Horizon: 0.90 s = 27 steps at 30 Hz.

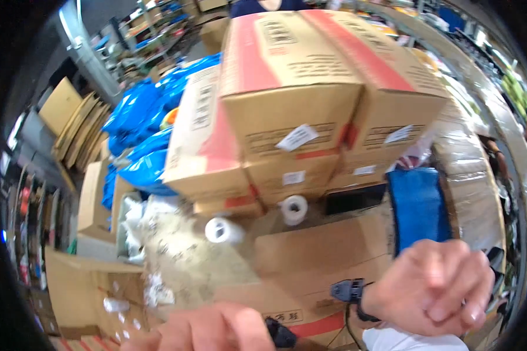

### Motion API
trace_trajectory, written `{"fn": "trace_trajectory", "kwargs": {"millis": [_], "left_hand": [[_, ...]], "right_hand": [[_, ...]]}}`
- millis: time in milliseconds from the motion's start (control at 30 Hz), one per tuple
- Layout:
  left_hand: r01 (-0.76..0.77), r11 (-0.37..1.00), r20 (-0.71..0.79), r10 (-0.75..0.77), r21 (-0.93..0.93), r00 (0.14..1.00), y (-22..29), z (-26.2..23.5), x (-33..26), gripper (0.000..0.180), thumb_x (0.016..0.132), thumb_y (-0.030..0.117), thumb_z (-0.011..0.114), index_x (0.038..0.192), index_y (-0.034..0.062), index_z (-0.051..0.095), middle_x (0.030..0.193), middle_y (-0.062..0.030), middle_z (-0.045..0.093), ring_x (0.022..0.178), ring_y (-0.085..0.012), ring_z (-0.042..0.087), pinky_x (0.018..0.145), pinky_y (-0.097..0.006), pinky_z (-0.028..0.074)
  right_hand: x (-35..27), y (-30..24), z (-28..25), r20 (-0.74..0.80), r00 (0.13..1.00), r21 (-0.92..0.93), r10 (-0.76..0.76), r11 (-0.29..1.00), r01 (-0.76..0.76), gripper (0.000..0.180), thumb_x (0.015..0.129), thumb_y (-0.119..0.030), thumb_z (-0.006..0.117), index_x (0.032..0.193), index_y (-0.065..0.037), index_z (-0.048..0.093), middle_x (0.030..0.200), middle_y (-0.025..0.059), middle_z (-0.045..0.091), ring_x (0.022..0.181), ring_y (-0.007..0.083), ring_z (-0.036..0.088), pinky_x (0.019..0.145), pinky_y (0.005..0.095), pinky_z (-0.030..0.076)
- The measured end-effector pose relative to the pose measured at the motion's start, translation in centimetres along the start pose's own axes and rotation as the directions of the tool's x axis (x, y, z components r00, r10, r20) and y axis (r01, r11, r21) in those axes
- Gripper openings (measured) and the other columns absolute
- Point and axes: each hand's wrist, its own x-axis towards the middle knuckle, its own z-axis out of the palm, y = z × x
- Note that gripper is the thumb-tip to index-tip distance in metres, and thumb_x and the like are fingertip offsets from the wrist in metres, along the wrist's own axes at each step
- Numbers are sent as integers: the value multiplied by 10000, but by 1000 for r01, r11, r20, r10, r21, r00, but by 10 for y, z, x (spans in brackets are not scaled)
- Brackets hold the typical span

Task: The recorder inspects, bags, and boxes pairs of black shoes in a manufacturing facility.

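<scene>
My right hand is raised at the lower right, slightly blurred, its fingers curled in toward the palm. Whether anything small sits inside them is hidden. A dark strap with a small grey device is round that wrist, with a thin cable hanging from it. At the bottom edge, left of the middle, my left hand shows knuckles and part of the fingers; the frame cuts off the fingertips. A black device is beside it. Below and between both hands lies a flat brown cardboard carton with a red stripe.
Large brown cartons with red stripes are stacked ahead. Two white rolls stand before them. Blue plastic bags lie left, above an open carton. Blue cloth-like material lies right, beside a plastic-wrapped surface.
</scene>
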Motion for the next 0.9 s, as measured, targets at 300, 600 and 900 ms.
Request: {"fn": "trace_trajectory", "kwargs": {"millis": [300, 600, 900], "left_hand": [[298, 955, 93, -296, -6, 951, 38, 22, -5, 134, 971, 143, 523, 884, 128, 622, 760, 16, 632, 671, -97, 594, 851, -553, 558], [151, 985, 144, -138, -86, 980, 36, 10, -10, 160, 984, 150, 470, 889, 147, 599, 768, 10, 594, 680, -101, 583, 759, -481, 588], [212, 977, 88, -212, 11, 973, 40, 15, -9, 180, 993, 139, 434, 883, 167, 574, 738, 30, 573, 659, -78, 561, 785, -447, 592]], "right_hand": [[-17, -5, 31, 172, 952, 253, -254, 945, 206, 299, 778, 110, 593, 636, -130, 488, 604, -95, 506, 521, 11, 473, 745, 225, 600], [-24, 5, 41, 117, 941, 251, -318, 926, 282, 332, 759, 190, 567, 619, -103, 499, 585, -74, 508, 515, 36, 511, 698, 234, 614], [-22, 9, 38, 154, 950, 315, -270, 925, 212, 325, 759, 177, 576, 606, -100, 507, 615, -54, 557, 530, 48, 547, 675, 280, 634]]}}
